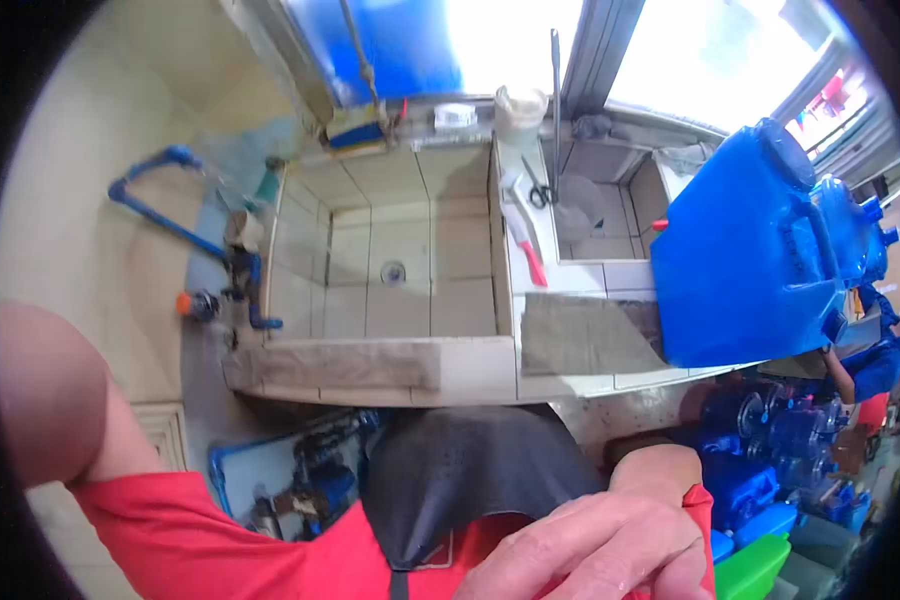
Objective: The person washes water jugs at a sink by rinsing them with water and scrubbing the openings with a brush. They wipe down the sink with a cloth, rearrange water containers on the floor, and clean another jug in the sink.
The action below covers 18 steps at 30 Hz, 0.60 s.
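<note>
My right hand (610,545) is raised close to the camera at the bottom, its back towards me. The fingers look loosely apart, nothing shows in them, and the tips are cut off by the frame. My left arm (60,400) is bent up at the left edge, its hand out of view. Below my chest hangs a black apron (470,470). Ahead is a tiled sink (465,285) with a drain (393,273). On the ledge to its right lie a knife with a red handle (532,262) and black-handled scissors (540,193).
A large blue water jug (740,260) stands on the counter at the right. Blue pipes with a tap (265,322) run along the left wall. A smaller basin (595,245) lies behind a grey cloth (585,335). Another person's arm (840,375) shows far right, near stacked jugs.
</note>
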### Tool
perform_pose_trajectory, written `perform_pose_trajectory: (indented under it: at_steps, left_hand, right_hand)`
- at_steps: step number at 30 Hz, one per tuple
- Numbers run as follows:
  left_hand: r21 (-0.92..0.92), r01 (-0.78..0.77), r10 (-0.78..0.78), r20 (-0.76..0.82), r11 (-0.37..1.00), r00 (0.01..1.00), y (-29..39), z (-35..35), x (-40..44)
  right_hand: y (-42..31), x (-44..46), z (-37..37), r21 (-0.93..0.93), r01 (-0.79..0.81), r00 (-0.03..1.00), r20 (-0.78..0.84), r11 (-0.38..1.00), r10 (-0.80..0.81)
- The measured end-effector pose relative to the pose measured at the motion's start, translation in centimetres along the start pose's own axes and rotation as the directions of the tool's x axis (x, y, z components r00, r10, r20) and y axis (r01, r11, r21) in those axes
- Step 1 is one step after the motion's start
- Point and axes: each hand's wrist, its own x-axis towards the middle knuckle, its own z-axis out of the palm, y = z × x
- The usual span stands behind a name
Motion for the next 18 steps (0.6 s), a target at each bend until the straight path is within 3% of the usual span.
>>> perform_pose_trajectory:
  at_steps: [5,6,7,8,9,11,12,14,17,18]
  left_hand:
    - [-0.048,-0.063,0.067,0.075,0.997,0.995,-3.2,-0.1,6.4]
    - [-0.082,-0.034,0.041,0.078,0.996,0.996,-3.6,0.8,6.8]
    - [-0.128,-0.003,0.012,0.070,0.992,0.997,-4.0,2.2,6.8]
    - [-0.177,0.031,-0.020,0.064,0.984,0.998,-4.8,3.4,6.8]
    - [-0.208,0.060,-0.048,0.063,0.976,0.997,-5.2,4.2,6.7]
    - [-0.218,0.075,-0.060,0.071,0.973,0.996,-5.6,4.8,7.1]
    - [-0.201,0.067,-0.052,0.079,0.977,0.996,-5.7,4.6,7.5]
    - [-0.160,0.052,-0.038,0.092,0.986,0.995,-6.0,4.2,8.3]
    - [-0.133,0.078,-0.068,0.078,0.988,0.995,-6.3,4.8,8.1]
    - [-0.126,0.085,-0.076,0.069,0.988,0.995,-6.5,5.0,8.0]
  right_hand:
    - [2.0,1.7,2.4,0.283,0.297,0.933,-0.288,0.912,-0.214]
    - [3.3,3.9,5.9,0.053,0.588,0.635,-0.648,0.807,-0.420]
    - [4.0,6.1,8.9,-0.300,0.699,0.168,-0.813,0.649,-0.557]
    - [1.4,6.4,8.7,-0.059,0.649,0.324,-0.881,0.759,-0.345]
    - [-0.8,3.9,5.2,0.352,0.420,0.767,-0.630,0.836,-0.120]
    - [1.9,5.5,6.0,0.145,0.681,0.563,-0.731,0.718,-0.385]
    - [1.4,5.6,5.3,0.159,0.686,0.570,-0.724,0.710,-0.389]
    - [-0.3,5.8,3.4,0.008,0.601,0.623,-0.631,0.799,-0.462]
    - [-2.0,6.5,3.4,0.007,0.559,0.607,-0.684,0.829,-0.404]
    - [-2.0,6.5,2.0,0.120,0.549,0.736,-0.538,0.827,-0.411]
